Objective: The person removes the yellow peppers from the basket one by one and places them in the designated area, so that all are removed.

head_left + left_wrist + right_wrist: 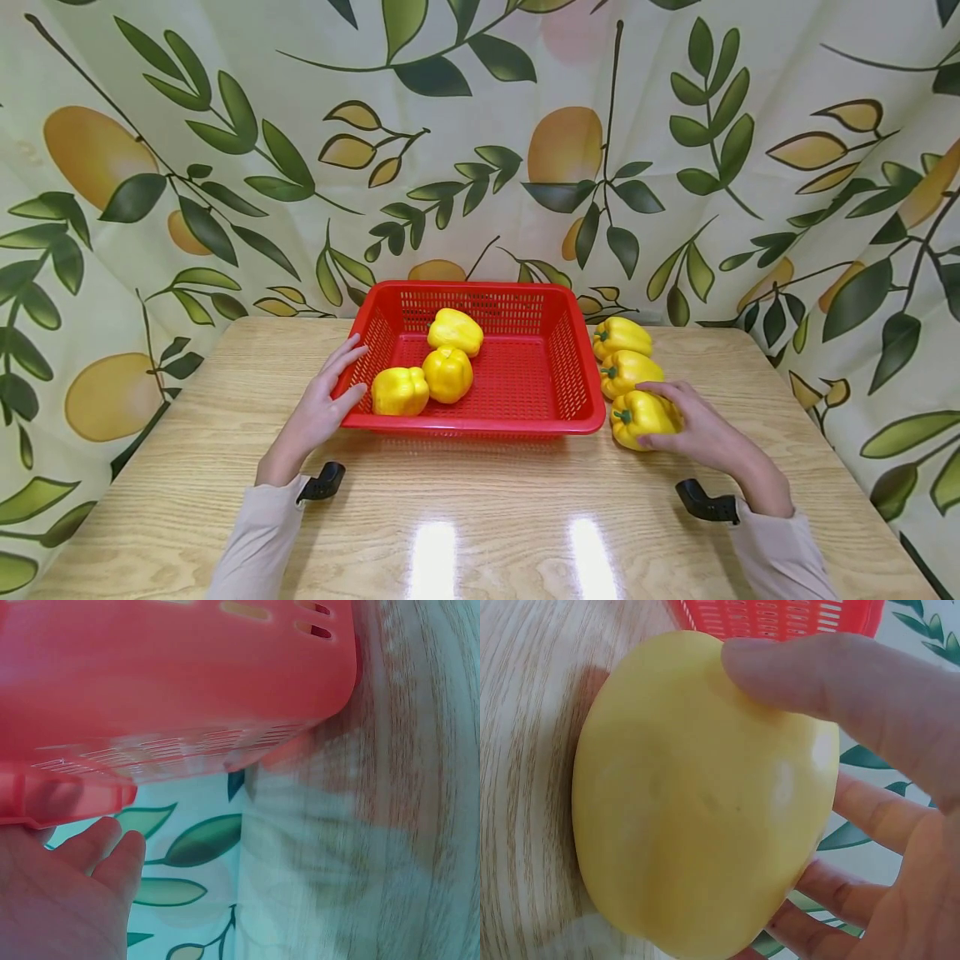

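Note:
A red plastic basket (pixel 517 383) holds three yellow bell peppers (pixel 450 375) toward its left side. My left hand (pixel 318 412) rests at the basket's left rim, with fingers loosely extended and thumb near the front corner. In the left wrist view, that hand's fingers (pixel 120 862) lie right at the red rim. To the right of the basket, my right hand (pixel 705 429) grips the nearest yellow bell pepper (pixel 637 417), thumb on the near side and fingers around the far side. The right wrist view has this bell pepper (pixel 697 802) close up, the thumb pressed on its surface.
Two more yellow bell peppers, a middle one (pixel 628 372) and a far one (pixel 624 336), line up behind the gripped one along the basket's right wall. All stand on a light wooden table (pixel 495 517). A leaf-patterned curtain (pixel 480 167) hangs behind the table.

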`<action>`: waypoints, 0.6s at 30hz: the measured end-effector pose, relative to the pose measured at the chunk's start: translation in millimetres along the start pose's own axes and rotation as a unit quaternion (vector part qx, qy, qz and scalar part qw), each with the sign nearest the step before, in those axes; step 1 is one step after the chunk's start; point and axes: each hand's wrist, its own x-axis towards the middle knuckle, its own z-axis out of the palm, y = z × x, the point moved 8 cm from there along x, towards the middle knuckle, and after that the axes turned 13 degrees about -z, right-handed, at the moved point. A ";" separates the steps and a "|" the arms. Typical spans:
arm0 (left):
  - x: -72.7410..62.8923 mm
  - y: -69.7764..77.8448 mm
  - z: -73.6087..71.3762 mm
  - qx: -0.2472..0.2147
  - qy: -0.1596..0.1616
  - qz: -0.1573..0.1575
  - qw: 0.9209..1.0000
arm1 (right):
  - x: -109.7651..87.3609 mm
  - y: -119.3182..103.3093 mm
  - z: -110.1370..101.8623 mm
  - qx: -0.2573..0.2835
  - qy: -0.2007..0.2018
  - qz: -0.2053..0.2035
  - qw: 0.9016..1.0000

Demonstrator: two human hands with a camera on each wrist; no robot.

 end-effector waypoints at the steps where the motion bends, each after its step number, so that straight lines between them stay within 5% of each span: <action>1: 0.1 0.0 -0.1 0.001 0.000 0.000 1.000 | -0.2 0.0 0.2 0.002 -0.001 0.001 1.000; 18: -0.7 1.8 -0.8 0.009 0.003 0.005 1.000 | -2.1 -12.8 -7.4 0.014 0.010 -0.020 1.000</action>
